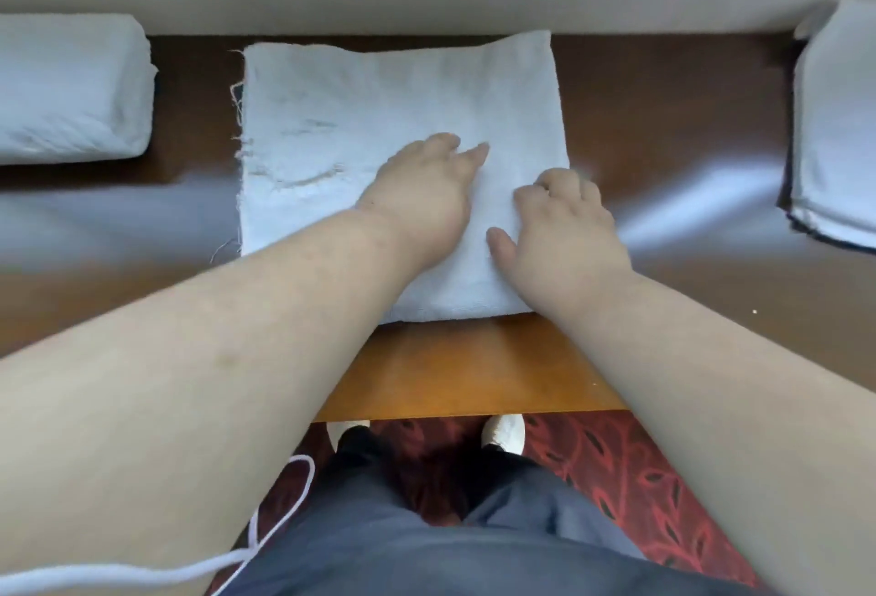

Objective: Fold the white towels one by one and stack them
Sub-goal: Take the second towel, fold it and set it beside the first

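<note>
Nearest the tabletop's front edge, the folded white towel lies at the middle, its near hem a little in from that edge. Both hands rest on its near right part. The right hand lies palm down, its grip loose, fingers bent at the knuckles and pressing the cloth, thumb spread toward the other hand. The left hand lies flat just beside it, grip open, fingers reaching farther in. The towel's frayed left side shows loose threads. Farther off, a rolled towel sits by the left edge and a folded stack by the right edge.
</note>
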Demonstrator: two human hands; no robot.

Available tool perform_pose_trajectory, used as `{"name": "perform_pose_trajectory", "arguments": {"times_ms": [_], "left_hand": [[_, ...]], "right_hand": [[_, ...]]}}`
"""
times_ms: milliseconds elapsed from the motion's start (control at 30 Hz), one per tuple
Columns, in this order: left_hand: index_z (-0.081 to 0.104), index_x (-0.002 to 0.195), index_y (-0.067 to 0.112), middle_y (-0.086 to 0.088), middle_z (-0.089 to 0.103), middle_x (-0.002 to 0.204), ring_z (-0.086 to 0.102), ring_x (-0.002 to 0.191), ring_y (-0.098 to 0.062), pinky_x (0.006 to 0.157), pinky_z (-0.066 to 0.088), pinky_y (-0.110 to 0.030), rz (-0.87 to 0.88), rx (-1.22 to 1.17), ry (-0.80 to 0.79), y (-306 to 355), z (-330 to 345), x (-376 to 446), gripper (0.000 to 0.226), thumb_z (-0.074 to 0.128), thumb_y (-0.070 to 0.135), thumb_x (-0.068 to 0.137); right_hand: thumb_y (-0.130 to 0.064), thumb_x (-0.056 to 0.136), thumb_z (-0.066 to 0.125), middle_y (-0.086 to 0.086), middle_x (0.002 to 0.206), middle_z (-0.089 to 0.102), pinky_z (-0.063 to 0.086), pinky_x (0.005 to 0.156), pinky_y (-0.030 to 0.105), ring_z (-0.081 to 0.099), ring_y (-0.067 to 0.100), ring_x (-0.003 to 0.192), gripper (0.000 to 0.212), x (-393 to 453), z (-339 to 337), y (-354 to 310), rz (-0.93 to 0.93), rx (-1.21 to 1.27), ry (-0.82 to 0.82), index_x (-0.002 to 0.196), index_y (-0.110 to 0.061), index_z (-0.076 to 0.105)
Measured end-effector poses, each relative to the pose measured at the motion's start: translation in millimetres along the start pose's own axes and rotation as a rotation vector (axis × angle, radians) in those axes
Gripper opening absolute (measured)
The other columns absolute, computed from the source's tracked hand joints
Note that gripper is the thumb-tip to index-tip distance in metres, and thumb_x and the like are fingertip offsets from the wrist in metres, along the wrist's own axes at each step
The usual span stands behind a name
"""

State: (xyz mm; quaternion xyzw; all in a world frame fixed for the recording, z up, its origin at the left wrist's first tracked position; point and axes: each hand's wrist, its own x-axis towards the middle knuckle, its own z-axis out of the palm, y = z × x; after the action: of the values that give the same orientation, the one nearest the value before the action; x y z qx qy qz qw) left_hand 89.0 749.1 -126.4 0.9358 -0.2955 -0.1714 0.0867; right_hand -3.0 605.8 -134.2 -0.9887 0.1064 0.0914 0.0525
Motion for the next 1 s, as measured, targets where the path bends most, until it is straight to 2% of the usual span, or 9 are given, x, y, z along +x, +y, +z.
{"name": "perform_pose_trajectory", "arguments": {"times_ms": [67, 167, 267, 367, 433, 500, 600, 767, 1000], "left_hand": [[0.024, 0.154, 0.028, -0.006, 0.026, 0.159, 0.021, 0.146, -0.027, 0.118, 0.014, -0.045, -0.032, -0.016, 0.136, 0, 23, -36, 0.057, 0.033, 0.033, 0.098], [0.005, 0.155, 0.031, -0.004, 0.002, 0.164, -0.003, 0.150, -0.025, 0.119, -0.002, -0.051, -0.198, 0.109, 0.046, -27, 53, -83, 0.067, 0.012, 0.057, 0.094], [-0.008, 0.154, 0.030, -0.002, -0.012, 0.164, -0.015, 0.149, -0.024, 0.119, -0.005, -0.054, -0.315, 0.165, 0.011, -65, 57, -101, 0.074, 0.007, 0.064, 0.090], [-0.005, 0.155, 0.024, -0.005, -0.011, 0.164, -0.015, 0.149, -0.027, 0.119, -0.004, -0.054, -0.376, 0.177, 0.025, -72, 50, -95, 0.080, 0.006, 0.061, 0.085], [0.000, 0.156, 0.021, -0.007, -0.005, 0.164, -0.010, 0.150, -0.027, 0.119, -0.004, -0.051, -0.288, 0.171, 0.097, -59, 48, -88, 0.080, 0.007, 0.055, 0.084], [0.001, 0.156, 0.026, -0.005, -0.003, 0.165, -0.007, 0.150, -0.024, 0.120, -0.004, -0.048, -0.138, 0.175, 0.107, -52, 53, -86, 0.074, 0.008, 0.053, 0.087], [-0.003, 0.155, 0.031, -0.002, -0.010, 0.164, -0.013, 0.150, -0.021, 0.120, -0.007, -0.047, -0.187, 0.161, 0.078, -75, 57, -91, 0.075, 0.004, 0.061, 0.087], [-0.003, 0.155, 0.026, -0.004, -0.011, 0.164, -0.014, 0.149, -0.021, 0.120, -0.001, -0.050, -0.215, 0.187, 0.062, -112, 52, -109, 0.077, 0.003, 0.064, 0.089], [0.006, 0.154, 0.035, -0.002, 0.002, 0.164, -0.002, 0.150, -0.021, 0.120, 0.000, -0.048, 0.053, 0.215, 0.079, -114, 59, -146, 0.085, 0.007, 0.081, 0.083]], "right_hand": [[-0.040, 0.097, 0.044, 0.009, 0.158, 0.029, 0.022, 0.117, 0.042, 0.023, 0.029, 0.145, 0.057, -3, 6, -8, -0.176, 0.087, 0.040, 0.148, -0.013, 0.040], [-0.048, 0.101, 0.025, 0.003, 0.167, 0.005, -0.001, 0.123, 0.044, -0.004, 0.022, 0.153, 0.065, -11, 27, -21, -0.317, 0.035, -0.092, 0.158, -0.019, 0.014], [-0.056, 0.098, 0.021, 0.001, 0.167, 0.004, 0.003, 0.122, 0.043, -0.002, 0.021, 0.152, 0.068, -13, 34, -21, -0.270, 0.004, -0.113, 0.158, -0.025, 0.013], [-0.060, 0.093, 0.034, 0.003, 0.158, 0.029, 0.021, 0.113, 0.042, 0.022, 0.024, 0.144, 0.062, 2, 20, -30, -0.235, 0.039, -0.047, 0.145, -0.025, 0.041], [-0.053, 0.097, 0.037, 0.003, 0.157, 0.032, 0.019, 0.115, 0.042, 0.023, 0.024, 0.145, 0.056, 13, 18, -42, -0.271, 0.083, 0.011, 0.144, -0.023, 0.044], [-0.052, 0.100, 0.027, 0.001, 0.165, 0.013, 0.004, 0.122, 0.043, 0.004, 0.021, 0.152, 0.062, 18, 26, -48, -0.345, 0.053, -0.035, 0.156, -0.025, 0.023], [-0.068, 0.094, 0.015, 0.000, 0.167, -0.005, -0.004, 0.122, 0.046, -0.009, 0.019, 0.152, 0.077, 21, 38, -33, -0.261, 0.010, -0.084, 0.158, -0.028, 0.005], [-0.076, 0.089, 0.009, 0.003, 0.167, -0.006, -0.002, 0.122, 0.052, -0.010, 0.021, 0.152, 0.086, 28, 30, 7, -0.085, -0.029, -0.100, 0.158, -0.026, 0.001], [-0.071, 0.093, 0.022, 0.003, 0.167, 0.003, 0.000, 0.122, 0.051, -0.003, 0.020, 0.153, 0.076, -46, 40, 6, -0.242, 0.040, 0.007, 0.156, -0.028, 0.020]]}}
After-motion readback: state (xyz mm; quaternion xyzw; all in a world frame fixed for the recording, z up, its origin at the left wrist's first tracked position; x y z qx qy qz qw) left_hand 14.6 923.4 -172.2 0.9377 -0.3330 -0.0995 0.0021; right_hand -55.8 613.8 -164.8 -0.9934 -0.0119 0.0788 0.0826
